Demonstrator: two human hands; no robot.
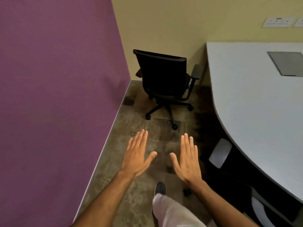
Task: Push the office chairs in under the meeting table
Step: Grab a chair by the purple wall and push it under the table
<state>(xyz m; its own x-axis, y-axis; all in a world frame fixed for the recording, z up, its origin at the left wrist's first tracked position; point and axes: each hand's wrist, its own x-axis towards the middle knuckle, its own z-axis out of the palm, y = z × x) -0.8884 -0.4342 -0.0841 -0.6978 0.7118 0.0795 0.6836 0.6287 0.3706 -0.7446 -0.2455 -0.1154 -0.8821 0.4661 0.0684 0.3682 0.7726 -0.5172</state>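
Nearest you: your leg [170, 210] in pale trousers, dark shoe [160, 188] fwd on the carpet [131, 194]. Above it both arms reach out, palms down. Your left hand [137, 156] is flat, fingers together, thumb out, holding nothing. Your right hand [188, 159] is the same: spread flat, empty, touching nothing. The two sit side by side w/ a gap between the thumbs.

The chair [164, 79] is black, well ahead of your hands, in the far corner where the purple wall [57, 95] meets the cream wall [164, 22]. Its back faces you; it stands left of the table [254, 104], seat not under the top. Its right armrest is near the table's far edge; can't tell if they touch.

Btwn you & that chair: bare carpet only. At right, a 2nd chair [220, 153], grey pad showing, is tucked against the table's curved edge, just beside your right hand. A castor [186, 191] sits on the floor near your shoe. A grey hatch [287, 63] is set in the tabletop; sockets [278, 22] on the cream wall.
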